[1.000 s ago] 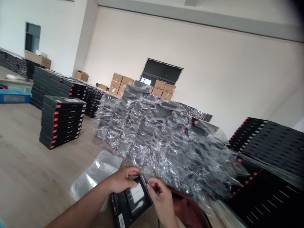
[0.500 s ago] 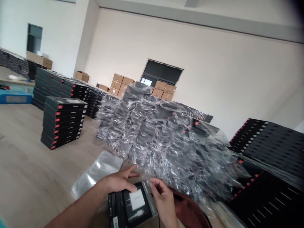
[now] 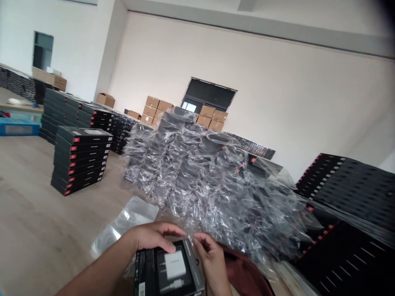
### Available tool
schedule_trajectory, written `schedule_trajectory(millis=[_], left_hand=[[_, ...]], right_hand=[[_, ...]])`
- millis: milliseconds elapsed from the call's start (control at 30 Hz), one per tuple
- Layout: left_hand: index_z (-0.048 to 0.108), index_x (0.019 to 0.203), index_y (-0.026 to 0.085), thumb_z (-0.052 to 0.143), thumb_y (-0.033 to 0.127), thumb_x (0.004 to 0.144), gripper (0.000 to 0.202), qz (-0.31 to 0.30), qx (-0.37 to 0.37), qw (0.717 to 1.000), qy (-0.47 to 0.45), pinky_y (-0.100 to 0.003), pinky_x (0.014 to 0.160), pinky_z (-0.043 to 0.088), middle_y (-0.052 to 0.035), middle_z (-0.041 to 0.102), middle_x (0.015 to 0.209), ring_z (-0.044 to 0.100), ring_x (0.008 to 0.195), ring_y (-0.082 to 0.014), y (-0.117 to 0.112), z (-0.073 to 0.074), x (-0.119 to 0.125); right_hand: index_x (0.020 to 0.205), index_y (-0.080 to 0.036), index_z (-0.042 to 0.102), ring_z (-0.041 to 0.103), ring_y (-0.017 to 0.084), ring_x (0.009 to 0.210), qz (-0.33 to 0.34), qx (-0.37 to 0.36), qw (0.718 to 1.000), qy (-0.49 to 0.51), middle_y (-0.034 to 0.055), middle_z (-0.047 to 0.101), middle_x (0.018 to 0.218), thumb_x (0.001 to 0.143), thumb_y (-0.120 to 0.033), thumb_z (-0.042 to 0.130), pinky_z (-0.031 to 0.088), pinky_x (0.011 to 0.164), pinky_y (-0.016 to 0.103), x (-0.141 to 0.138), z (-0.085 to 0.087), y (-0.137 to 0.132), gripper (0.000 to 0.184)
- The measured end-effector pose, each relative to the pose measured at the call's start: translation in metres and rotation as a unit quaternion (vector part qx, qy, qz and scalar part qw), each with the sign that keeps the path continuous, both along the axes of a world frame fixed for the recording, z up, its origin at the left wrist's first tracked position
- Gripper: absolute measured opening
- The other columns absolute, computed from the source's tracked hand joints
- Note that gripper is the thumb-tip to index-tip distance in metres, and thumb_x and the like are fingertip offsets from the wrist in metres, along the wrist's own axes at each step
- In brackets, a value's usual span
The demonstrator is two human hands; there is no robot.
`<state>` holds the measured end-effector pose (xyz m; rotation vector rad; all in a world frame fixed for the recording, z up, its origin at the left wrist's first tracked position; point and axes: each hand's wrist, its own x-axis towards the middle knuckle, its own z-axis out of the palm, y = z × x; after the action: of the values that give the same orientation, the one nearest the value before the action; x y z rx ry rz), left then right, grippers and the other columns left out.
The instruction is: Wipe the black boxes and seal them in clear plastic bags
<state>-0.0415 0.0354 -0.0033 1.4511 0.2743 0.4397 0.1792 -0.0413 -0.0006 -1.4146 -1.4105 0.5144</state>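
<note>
A black box (image 3: pixel 169 271) with a picture of a white charger and cable on its top lies at the bottom centre. My left hand (image 3: pixel 154 238) grips its far side, the thumb on the top face and the fingers arched past the far edge. Beside the box's right edge is my right hand (image 3: pixel 211 259), closed with thumb and forefinger pinched near the far right corner. What that pinch holds is too small to make out. Clear plastic bags (image 3: pixel 132 218) lie flat beyond my left forearm.
Plastic-wrapped dark boxes (image 3: pixel 200 172) form a large pile ahead. To the left stands a stack of black boxes (image 3: pixel 82 160) with red labels. More black boxes (image 3: pixel 348 250) rise at the right. Dark red cloth (image 3: pixel 243 275) lies right of my right hand.
My left hand's fingers have come down and reached right, toward the right hand's fingertips. The box has shifted slightly left. The right hand stays pinched by its edge.
</note>
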Motion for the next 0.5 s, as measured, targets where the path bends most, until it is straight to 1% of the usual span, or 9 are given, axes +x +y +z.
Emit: schedule_trajectory(millis=[67, 133, 167, 233, 300, 333, 400, 500], left_hand=[[0.054, 0.131, 0.03, 0.075, 0.025, 0.066, 0.068, -0.01, 0.012, 1.0, 0.017, -0.031, 0.097, 0.04, 0.0009, 0.059, 0.128, 0.056, 0.114, -0.0218, -0.001, -0.002, 0.003], [0.051, 0.134, 0.028, 0.075, 0.029, 0.067, 0.072, 0.008, 0.046, 0.998, 0.053, -0.031, 0.097, 0.04, 0.0005, 0.06, 0.128, 0.056, 0.114, -0.0229, -0.001, -0.008, 0.007], [0.051, 0.134, 0.027, 0.075, 0.03, 0.067, 0.072, 0.022, 0.066, 0.995, 0.073, -0.032, 0.098, 0.04, 0.0003, 0.06, 0.128, 0.056, 0.115, -0.0236, 0.0, -0.011, 0.009], [0.053, 0.133, 0.027, 0.076, 0.032, 0.065, 0.072, 0.048, 0.104, 0.987, 0.114, -0.032, 0.1, 0.038, -0.0002, 0.059, 0.13, 0.054, 0.117, -0.0247, 0.002, -0.016, 0.011], [0.053, 0.132, 0.027, 0.077, 0.033, 0.064, 0.073, 0.063, 0.121, 0.981, 0.139, -0.033, 0.1, 0.038, -0.0007, 0.06, 0.129, 0.054, 0.116, -0.0254, 0.002, -0.017, 0.011], [0.054, 0.132, 0.028, 0.077, 0.034, 0.063, 0.073, 0.067, 0.123, 0.98, 0.138, -0.033, 0.099, 0.038, -0.0005, 0.06, 0.128, 0.055, 0.115, -0.0251, 0.002, -0.017, 0.011], [0.056, 0.129, 0.028, 0.077, 0.032, 0.062, 0.07, 0.071, 0.123, 0.983, 0.118, -0.031, 0.096, 0.039, 0.0005, 0.06, 0.127, 0.055, 0.112, -0.0234, 0.001, -0.014, 0.009], [0.06, 0.115, 0.025, 0.076, 0.03, 0.061, 0.057, 0.1, 0.125, 0.984, 0.078, -0.026, 0.084, 0.042, 0.0012, 0.06, 0.118, 0.056, 0.1, -0.0193, 0.002, -0.009, 0.004]], right_hand=[[0.079, -0.018, 0.071, 0.065, 0.023, 0.073, 0.019, -0.006, 1.0, -0.004, 0.0061, 0.072, 0.077, 0.069, -0.054, 0.069, 0.05, 0.071, 0.03, -0.004, 0.0, -0.001, 0.037], [0.081, -0.018, 0.071, 0.065, 0.022, 0.074, 0.017, -0.001, 1.0, -0.01, 0.006, 0.072, 0.078, 0.071, -0.052, 0.068, 0.051, 0.071, 0.03, -0.005, -0.001, -0.002, 0.035], [0.082, -0.018, 0.071, 0.065, 0.022, 0.075, 0.001, 0.009, 1.0, -0.014, 0.0062, 0.072, 0.08, 0.072, -0.051, 0.067, 0.051, 0.071, 0.03, -0.003, -0.001, -0.002, 0.035], [0.086, -0.018, 0.07, 0.065, 0.023, 0.077, -0.064, 0.041, 0.997, -0.02, 0.0065, 0.072, 0.082, 0.073, -0.049, 0.065, 0.051, 0.074, 0.031, 0.003, -0.004, -0.001, 0.034], [0.089, -0.018, 0.07, 0.065, 0.023, 0.078, -0.126, 0.072, 0.989, -0.035, 0.0067, 0.072, 0.083, 0.074, -0.047, 0.063, 0.05, 0.076, 0.032, 0.01, -0.006, 0.0, 0.034], [0.09, -0.018, 0.07, 0.065, 0.023, 0.079, -0.14, 0.082, 0.986, -0.047, 0.0067, 0.072, 0.084, 0.075, -0.046, 0.062, 0.05, 0.076, 0.032, 0.013, -0.007, 0.001, 0.033], [0.089, -0.018, 0.071, 0.065, 0.022, 0.08, -0.132, 0.097, 0.983, -0.081, 0.0064, 0.071, 0.085, 0.076, -0.044, 0.06, 0.05, 0.077, 0.031, 0.014, -0.007, 0.001, 0.031], [0.086, -0.02, 0.072, 0.064, 0.021, 0.079, -0.092, 0.11, 0.981, -0.126, 0.0052, 0.07, 0.084, 0.078, -0.042, 0.058, 0.049, 0.075, 0.029, 0.009, -0.006, 0.001, 0.026]])
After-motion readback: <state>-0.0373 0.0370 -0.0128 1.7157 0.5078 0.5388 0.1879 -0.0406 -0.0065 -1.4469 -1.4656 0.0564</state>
